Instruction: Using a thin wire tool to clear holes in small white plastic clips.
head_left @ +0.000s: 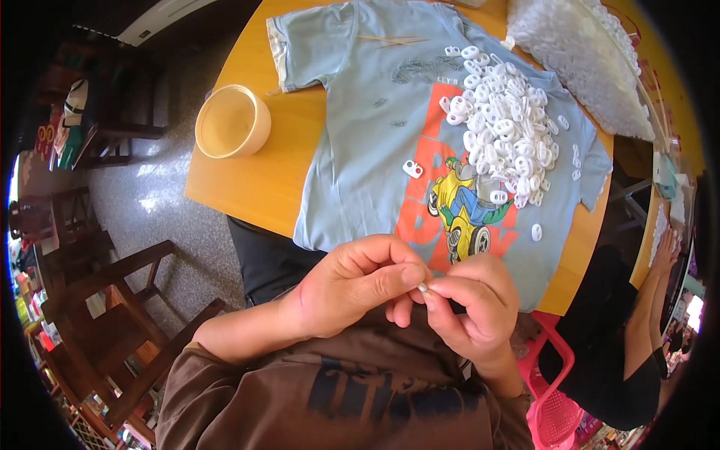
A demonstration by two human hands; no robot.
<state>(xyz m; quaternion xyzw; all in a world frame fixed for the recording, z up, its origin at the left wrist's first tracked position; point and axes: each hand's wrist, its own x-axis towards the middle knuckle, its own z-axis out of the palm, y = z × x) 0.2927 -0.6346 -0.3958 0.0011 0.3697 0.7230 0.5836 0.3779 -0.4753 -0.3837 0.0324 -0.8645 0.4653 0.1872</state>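
In front of my chest, at the table's near edge, my two hands meet fingertip to fingertip. My left hand [360, 281] is closed in a pinch, its thumb pressed against the bent forefinger. Also pinching, my right hand [478, 300] meets it from the right. Between their tips shows a bit of a small white piece [423, 287], mostly hidden by the fingers. Beyond them a light blue T-shirt [352, 142] lies spread on the table. A heap of small white oval plastic pieces with holes [506, 127] covers its right side. One loose white piece [412, 169] lies apart, left of the heap.
A cream-coloured round bowl [233, 121] stands on the wooden table [281, 187] at the left. Thin sticks [391, 40] lie on the shirt's far part. A large bag of white pieces [581, 56] is at the back right. Another person's arm [649, 300] shows at far right, near a pink chair [551, 375].
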